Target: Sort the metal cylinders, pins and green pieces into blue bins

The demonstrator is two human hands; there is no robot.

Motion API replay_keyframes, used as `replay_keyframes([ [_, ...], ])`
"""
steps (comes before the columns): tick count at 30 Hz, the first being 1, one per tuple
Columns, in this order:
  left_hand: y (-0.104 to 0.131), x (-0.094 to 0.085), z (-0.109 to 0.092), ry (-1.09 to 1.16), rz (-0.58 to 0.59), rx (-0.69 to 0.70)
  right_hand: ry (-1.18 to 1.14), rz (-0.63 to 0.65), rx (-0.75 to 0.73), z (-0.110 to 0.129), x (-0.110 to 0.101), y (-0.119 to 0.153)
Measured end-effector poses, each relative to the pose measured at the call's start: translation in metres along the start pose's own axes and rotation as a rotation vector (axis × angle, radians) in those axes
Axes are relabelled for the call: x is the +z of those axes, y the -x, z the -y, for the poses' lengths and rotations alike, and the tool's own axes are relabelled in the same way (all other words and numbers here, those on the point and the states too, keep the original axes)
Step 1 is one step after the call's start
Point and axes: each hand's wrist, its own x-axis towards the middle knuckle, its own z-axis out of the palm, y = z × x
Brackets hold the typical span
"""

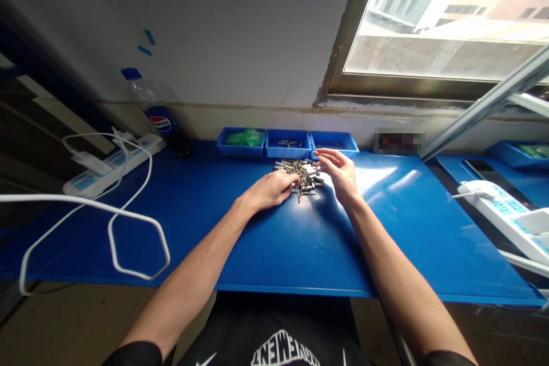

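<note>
A heap of small metal parts (pixel 305 182) lies on the blue table, a mix of thin brass-coloured pins or screws and short grey pieces. At its left edge, my left hand (pixel 270 190) rests with fingers curled into the parts; whatever is between the fingertips is hidden. My right hand (pixel 338 170) is at the right side of the heap, in front of the right blue bin (pixel 349 150). Its fingers are stretched out and nothing shows in them. Some thin dark pieces lie in that bin. The middle blue bin (pixel 287 152) has a few grey pieces, and the left blue bin (pixel 240 150) holds green material.
A cola bottle (pixel 160 120) stands at the back left beside a white power strip (pixel 111 166). Its white cable (pixel 158 229) loops over the table's left part. Behind the right hand sits a blurred-out dark box (pixel 398 143). Another power strip (pixel 506 211) lies at the right.
</note>
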Motion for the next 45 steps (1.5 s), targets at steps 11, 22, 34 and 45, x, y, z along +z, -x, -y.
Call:
replay_keyframes([
  [11,-0.005,-0.002,-0.003,0.248,-0.396,-0.039,0.003,0.046,0.042,0.005,0.001,0.003],
  [22,-0.006,0.001,-0.006,0.378,-0.547,-0.074,0.053,0.372,0.091,0.011,0.006,0.012],
  [34,-0.002,-0.002,-0.010,0.135,-0.247,0.016,0.004,0.031,0.020,0.002,0.000,0.001],
  [45,-0.002,0.004,-0.015,-0.038,0.080,-0.013,-0.036,-0.020,0.026,-0.006,-0.001,-0.002],
])
